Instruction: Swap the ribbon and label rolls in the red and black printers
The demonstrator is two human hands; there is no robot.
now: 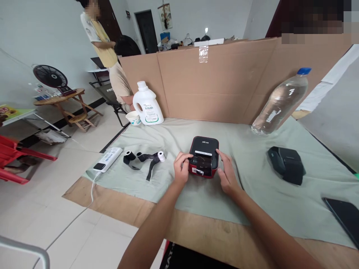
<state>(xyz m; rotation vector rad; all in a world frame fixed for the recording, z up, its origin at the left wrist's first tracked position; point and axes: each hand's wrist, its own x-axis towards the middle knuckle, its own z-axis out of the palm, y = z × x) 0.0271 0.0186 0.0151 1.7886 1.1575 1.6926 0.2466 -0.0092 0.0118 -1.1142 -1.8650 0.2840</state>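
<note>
A small black-and-red portable printer (206,144) sits on the green cloth, with a glossy black strip (204,164) hanging over its front. My left hand (182,167) is closed at the printer's left side, fingertips on its upper edge. From the right side, my right hand (227,172) grips it, with the index finger near the top corner and the thumb low by the front. To the left lie a partly unrolled black paper roll (129,157) and another roll with a white core (160,156), their dark strips spread on the cloth.
Behind stand a white jug (148,104), a paper cup (133,118) and a tilted clear bottle (282,104) against a cardboard screen (207,86). A power strip (108,159) lies left; a black device (286,164) and phone (343,218) lie right. One person (105,48) stands beyond.
</note>
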